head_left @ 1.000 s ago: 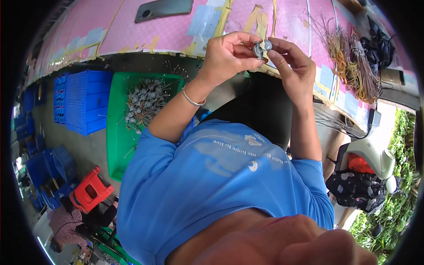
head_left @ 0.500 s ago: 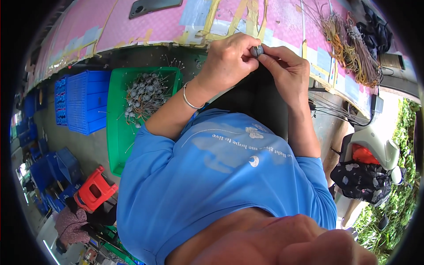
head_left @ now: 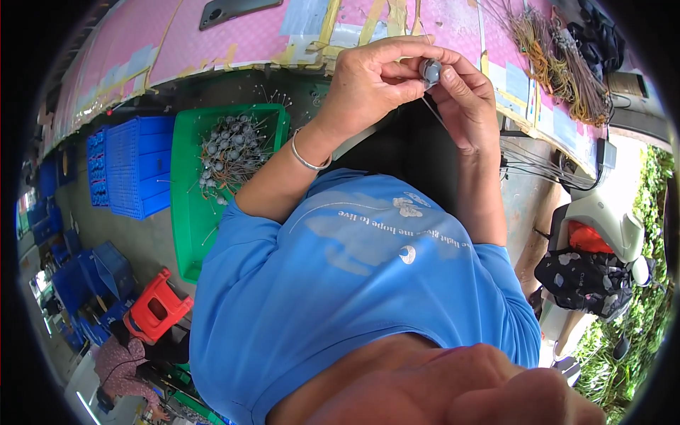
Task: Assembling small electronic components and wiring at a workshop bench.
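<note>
A small rounded grey piece [head_left: 431, 72] is pinched between my two hands at the edge of the pink-covered table. My left hand [head_left: 374, 79], with a silver bangle on its wrist, has its thumb and fingers closed against the piece's left side. On the other side, the thumb and fingers of my right hand [head_left: 464, 95] grip it. From the piece a thin pale rod or wire [head_left: 435, 115] slants down past my right palm. Several similar grey balls with thin stems [head_left: 232, 145] lie heaped in a green tub [head_left: 185, 234] left of my left forearm.
Bundles of orange and brown wires [head_left: 559, 67] lie on the right of the table [head_left: 191, 42], with a phone [head_left: 237, 10] farther left. Blue crates [head_left: 134, 166] and a red stool [head_left: 157, 308] stand leftward. Another person [head_left: 120, 368] is at the lower left. A scooter [head_left: 602, 223] stands right.
Both hands have shifted slightly right with the grey piece, which has been turned. The thin rod beneath it now shows. My left fingers reach farther over toward my right hand.
</note>
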Demonstrator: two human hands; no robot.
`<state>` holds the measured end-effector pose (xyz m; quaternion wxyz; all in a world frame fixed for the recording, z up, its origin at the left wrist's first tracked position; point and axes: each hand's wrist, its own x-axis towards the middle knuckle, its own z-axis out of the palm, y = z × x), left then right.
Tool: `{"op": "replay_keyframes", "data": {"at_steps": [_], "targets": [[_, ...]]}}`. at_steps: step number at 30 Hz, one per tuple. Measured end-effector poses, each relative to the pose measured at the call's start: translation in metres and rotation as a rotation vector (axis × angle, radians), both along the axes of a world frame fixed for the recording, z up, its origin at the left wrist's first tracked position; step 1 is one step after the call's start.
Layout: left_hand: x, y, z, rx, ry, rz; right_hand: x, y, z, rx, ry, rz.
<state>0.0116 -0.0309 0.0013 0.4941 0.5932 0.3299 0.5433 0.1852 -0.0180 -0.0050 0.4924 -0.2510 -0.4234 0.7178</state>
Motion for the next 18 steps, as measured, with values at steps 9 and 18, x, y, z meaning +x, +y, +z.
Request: {"op": "replay_keyframes", "data": {"at_steps": [9,18], "targets": [[0.009,-0.004,0.004,0.288,0.127,0.244,-0.012,0.000,-0.001,-0.002,0.171,-0.056],[0.002,-0.001,-0.013,0.064,0.020,0.229,-0.028,-0.004,-0.017,0.010,0.065,-0.291]]}}
